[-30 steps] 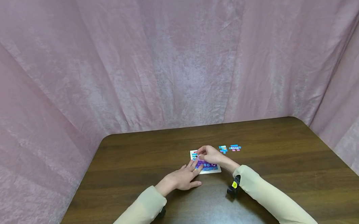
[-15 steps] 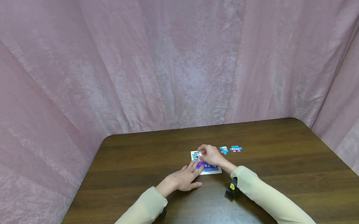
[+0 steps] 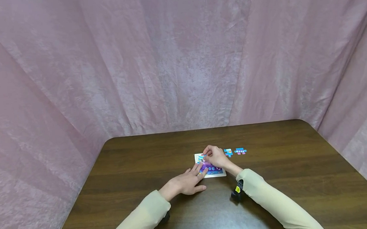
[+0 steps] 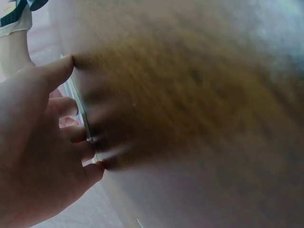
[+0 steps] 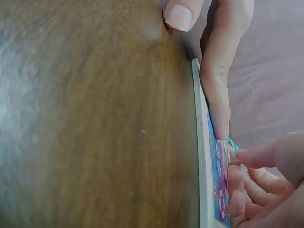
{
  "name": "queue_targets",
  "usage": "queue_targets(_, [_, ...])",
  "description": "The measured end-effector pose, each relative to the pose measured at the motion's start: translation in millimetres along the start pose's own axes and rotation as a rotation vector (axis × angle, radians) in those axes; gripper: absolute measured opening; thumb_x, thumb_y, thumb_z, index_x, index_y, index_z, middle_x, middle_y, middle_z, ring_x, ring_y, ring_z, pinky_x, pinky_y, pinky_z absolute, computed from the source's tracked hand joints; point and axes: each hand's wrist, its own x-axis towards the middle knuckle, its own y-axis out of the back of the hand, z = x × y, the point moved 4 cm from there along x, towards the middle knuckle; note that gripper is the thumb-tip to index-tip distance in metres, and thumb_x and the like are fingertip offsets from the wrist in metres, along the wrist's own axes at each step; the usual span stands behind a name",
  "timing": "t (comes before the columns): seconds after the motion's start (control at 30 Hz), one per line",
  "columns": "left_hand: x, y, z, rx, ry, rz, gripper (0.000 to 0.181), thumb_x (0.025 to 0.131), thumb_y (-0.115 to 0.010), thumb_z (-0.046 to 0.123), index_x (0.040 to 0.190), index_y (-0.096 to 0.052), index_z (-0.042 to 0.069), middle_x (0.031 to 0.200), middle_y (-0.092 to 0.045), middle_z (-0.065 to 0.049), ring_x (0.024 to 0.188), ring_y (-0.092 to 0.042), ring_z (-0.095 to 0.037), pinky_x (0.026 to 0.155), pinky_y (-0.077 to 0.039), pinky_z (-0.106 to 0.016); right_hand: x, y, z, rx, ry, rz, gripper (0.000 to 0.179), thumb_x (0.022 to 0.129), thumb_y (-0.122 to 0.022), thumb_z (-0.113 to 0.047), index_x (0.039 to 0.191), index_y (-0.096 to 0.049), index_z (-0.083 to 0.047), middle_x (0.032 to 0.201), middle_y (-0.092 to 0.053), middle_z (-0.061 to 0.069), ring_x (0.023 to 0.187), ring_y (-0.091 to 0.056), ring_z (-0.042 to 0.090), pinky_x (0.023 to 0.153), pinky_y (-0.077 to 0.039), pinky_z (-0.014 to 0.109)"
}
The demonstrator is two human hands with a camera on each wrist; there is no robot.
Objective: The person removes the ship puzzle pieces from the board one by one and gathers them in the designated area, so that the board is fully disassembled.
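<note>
Spreading its fingers flat, the left hand [image 3: 188, 181] rests across the near left part of the puzzle board [image 3: 218, 176], thumb on the desk [image 3: 282, 157] in front; it looks the same as a second ago. The board itself lies midway between the desk's left and right edges. Towards its far left corner is the change: a small blue-and-white piece [image 3: 201, 158], not apparent there half a second ago, now shows tilted over the picture — it does not lie flush. The right hand [image 3: 217, 158] pinches it between thumb and finger, the other fingers curled beneath. That makes this corner the part being worked, and I judge that piece unseated for now, though its exact fit is too small to tell. Further right, nearer the desk's far edge, two loose pieces — one corner-like [image 3: 228, 152], one long [image 3: 240, 151] — lie where they were, untouched.
</note>
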Motion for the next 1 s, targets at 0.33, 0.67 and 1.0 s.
queue_targets(0.33, [-0.3,-0.5,0.8,-0.002,0.001,-0.013,0.069,0.101,-0.042,0.048,0.156,-0.016,0.016,0.164,-0.004,-0.012,0.151,-0.009,-0.028,0.120,-0.023,-0.045,-1.8,11.9,8.6,0.158,-0.039,0.042,0.014,0.092,-0.060,-0.004,0.104,-0.062,0.003,0.088,-0.070,0.017,0.068,-0.068,0.017,0.059,-0.054,0.027])
queue_targets(0.67, [1.3,-3.0,-0.7,0.013,-0.002,-0.008,0.069,0.101,-0.040,0.048,0.157,-0.014,0.016,0.164,-0.004,-0.013,0.151,-0.008,-0.029,0.120,-0.023,-0.045,-5.4,27.6,27.0,0.219,-0.077,0.068,0.014,0.092,-0.057,-0.002,0.104,-0.061,0.005,0.084,-0.068,0.018,0.067,-0.067,0.016,0.065,-0.059,0.031])
queue_targets(1.0, [0.2,-4.7,1.0,0.022,0.009,-0.001,0.069,0.102,-0.039,0.048,0.157,-0.012,0.017,0.164,-0.003,-0.012,0.151,-0.008,-0.029,0.120,-0.023,-0.045,-11.6,37.9,36.0,0.261,-0.111,0.072,0.019,0.092,-0.056,-0.002,0.107,-0.060,0.008,0.082,-0.067,0.016,0.067,-0.063,0.012,0.063,-0.055,0.024])
